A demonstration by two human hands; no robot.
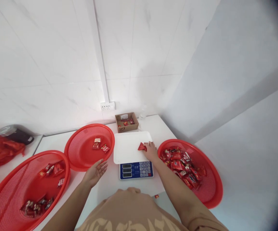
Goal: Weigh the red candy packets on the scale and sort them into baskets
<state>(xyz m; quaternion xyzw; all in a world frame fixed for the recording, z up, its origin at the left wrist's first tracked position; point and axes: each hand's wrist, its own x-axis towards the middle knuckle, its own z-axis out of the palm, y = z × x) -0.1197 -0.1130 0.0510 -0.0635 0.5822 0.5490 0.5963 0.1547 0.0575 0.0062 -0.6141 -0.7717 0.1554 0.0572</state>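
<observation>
My right hand (150, 151) is at the right edge of the white pan (126, 149) of a digital scale (136, 170), its fingers closed on a small red candy packet (142, 147). My left hand (95, 173) is held palm up with fingers apart, nothing in it, left of the scale. Just beyond it stands a red basket (73, 144) with a few wrapped candies (96, 145) inside. To the right of my right hand, another red basket (215, 179) holds a heap of red-wrapped candies (177, 164).
A larger red basket (4, 179) with several packets sits at the left. Behind the scale is a cardboard box (128, 128) with some packets. A red plastic bag (1, 150) and a dark cylinder (18, 134) lie far left. One small packet (156, 196) is near the front edge.
</observation>
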